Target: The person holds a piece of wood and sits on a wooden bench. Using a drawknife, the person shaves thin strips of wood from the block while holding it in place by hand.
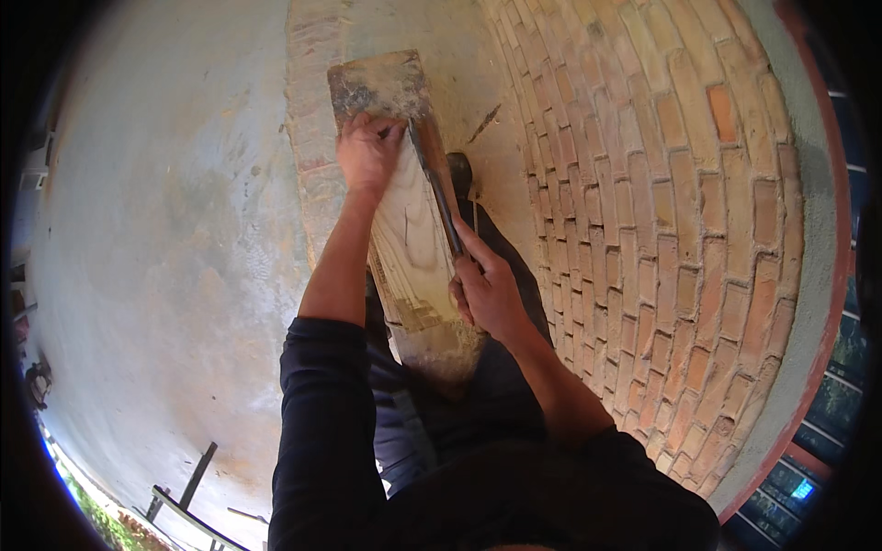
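A long wooden board (pixel 401 220) lies lengthways between my legs, pale-grained in the middle, dusty and stained at both ends. My left hand (pixel 366 156) is closed near its far end, fingertips curled by a small dark spot; what they hold is hidden. A long, narrow dark bar (pixel 432 174) runs along the board's right edge, its far tip beside my left fingers. My right hand (pixel 485 289) is wrapped round the near part of this bar, low on the board's right side.
A grey plastered surface (pixel 175 211) spreads across the left, brickwork (pixel 661 239) across the right with a red-edged border beyond. My dark shoe (pixel 459 174) shows beside the board. Metal bars (pixel 197 476) stand at lower left. A thin dark stick-like mark (pixel 484 122) is near the board.
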The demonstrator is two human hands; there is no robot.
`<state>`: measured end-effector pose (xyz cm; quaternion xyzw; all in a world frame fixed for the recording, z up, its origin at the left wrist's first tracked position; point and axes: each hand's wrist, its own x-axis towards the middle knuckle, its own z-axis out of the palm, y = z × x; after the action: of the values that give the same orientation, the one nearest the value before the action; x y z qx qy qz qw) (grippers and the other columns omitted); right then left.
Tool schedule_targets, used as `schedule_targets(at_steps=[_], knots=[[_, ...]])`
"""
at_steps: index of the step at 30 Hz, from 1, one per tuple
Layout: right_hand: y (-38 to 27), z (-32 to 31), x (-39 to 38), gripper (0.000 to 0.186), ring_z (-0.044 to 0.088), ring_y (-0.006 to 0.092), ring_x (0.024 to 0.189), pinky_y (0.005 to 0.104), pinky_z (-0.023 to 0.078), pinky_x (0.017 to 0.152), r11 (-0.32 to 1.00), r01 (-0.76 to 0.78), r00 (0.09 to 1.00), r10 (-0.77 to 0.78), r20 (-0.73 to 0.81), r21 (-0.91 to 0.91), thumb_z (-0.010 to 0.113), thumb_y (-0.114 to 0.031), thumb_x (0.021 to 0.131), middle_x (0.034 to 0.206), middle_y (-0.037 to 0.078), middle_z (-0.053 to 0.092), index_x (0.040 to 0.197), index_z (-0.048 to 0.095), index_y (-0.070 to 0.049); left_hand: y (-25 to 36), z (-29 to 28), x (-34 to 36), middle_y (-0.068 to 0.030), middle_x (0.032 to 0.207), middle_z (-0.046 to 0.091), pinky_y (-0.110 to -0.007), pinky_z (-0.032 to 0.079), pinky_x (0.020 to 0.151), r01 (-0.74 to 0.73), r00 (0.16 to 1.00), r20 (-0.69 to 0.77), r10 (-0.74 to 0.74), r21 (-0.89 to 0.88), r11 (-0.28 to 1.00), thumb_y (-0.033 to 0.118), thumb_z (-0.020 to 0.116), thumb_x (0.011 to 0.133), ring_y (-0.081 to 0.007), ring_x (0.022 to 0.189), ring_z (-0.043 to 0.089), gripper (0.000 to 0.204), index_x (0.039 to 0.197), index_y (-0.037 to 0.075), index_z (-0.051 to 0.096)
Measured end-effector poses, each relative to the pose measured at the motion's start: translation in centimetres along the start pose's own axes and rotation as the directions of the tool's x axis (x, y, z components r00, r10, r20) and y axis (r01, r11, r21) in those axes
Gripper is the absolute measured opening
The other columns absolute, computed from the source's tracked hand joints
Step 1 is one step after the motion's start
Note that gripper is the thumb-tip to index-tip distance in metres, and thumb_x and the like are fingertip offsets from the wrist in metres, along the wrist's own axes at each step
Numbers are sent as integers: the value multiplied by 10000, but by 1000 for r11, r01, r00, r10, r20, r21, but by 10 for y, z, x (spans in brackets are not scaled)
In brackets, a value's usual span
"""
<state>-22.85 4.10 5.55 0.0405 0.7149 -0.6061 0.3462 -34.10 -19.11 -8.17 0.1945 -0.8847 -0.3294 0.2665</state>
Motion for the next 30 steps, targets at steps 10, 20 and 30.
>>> schedule_targets(at_steps=[10,20,30], knots=[[5,-19,-2,385,446,69,421,266,363,398,981,75,994,-59,-92,181,518,-140,1038,635,21,547,1410,552,-48,9,-3,2,-38,882,663,-431,499,831,20,997,79,-22,17,1000,312,761,856,-287,940,644,137,899,191,809],[124,-101,-116,272,480,96,416,279,374,387,978,-119,885,183,-429,171,625,-169,1010,594,30,527,793,539,-29,2,4,0,-65,890,687,-444,500,817,7,1000,12,-8,48,999,223,664,917,-310,910,664,141,957,164,785],[136,-106,-93,211,489,91,424,272,386,396,990,49,875,22,-483,133,588,-129,1018,574,31,516,852,572,-1,12,1,1,-94,898,687,-473,522,798,93,991,83,-103,110,989,250,694,905,-342,889,665,159,905,111,773]])
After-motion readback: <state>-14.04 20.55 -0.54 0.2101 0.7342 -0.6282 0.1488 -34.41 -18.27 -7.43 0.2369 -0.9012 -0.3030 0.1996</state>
